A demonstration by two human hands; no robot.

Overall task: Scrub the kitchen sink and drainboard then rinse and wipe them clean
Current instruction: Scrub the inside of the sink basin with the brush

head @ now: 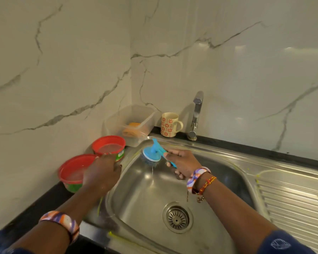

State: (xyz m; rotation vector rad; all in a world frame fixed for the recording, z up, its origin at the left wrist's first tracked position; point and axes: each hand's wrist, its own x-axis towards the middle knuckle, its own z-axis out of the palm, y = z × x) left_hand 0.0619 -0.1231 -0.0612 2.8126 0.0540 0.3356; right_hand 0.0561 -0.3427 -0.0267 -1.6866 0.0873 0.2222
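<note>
Stage: scrubbing, early, judged from the dry-looking basin and the yellow-green streaks of cleaner lying unspread on the rim.
Sink [218, 149]: steel, one basin, filling the lower centre of the frame; the drain [177, 218] sits low in the basin.
Drainboard [292, 197]: ribbed, lower right of the frame; yellow-green flecks along its left border, no sign of scrubbing there.
Brush [151, 154]: blue, round head with dark bristles, pressed against the upper left corner of the basin wall.
Right hand [183, 162]: fingers curled round the brush handle, gripping it firmly.
Left hand [102, 174]: on the sink's left rim, just beside the two tubs; fingers bent downward (whether they grip anything cannot be told, since the back of the hand hides them).
Done: cleaner applied to rim and border; brush engaged at one corner.
Left: most of the basin, the whole drainboard, then rinse and wipe.
Tap [195, 116]: one, centre of the frame, no water running.
Tubs [108, 145]: two, red-rimmed, left of the sink.
Mug [170, 124]: one, patterned, behind the sink, left of the tap.
Clear box [130, 121]: one, in the wall corner, something orange inside.
Wrist bands: one on the left arm, two on the right.
</note>
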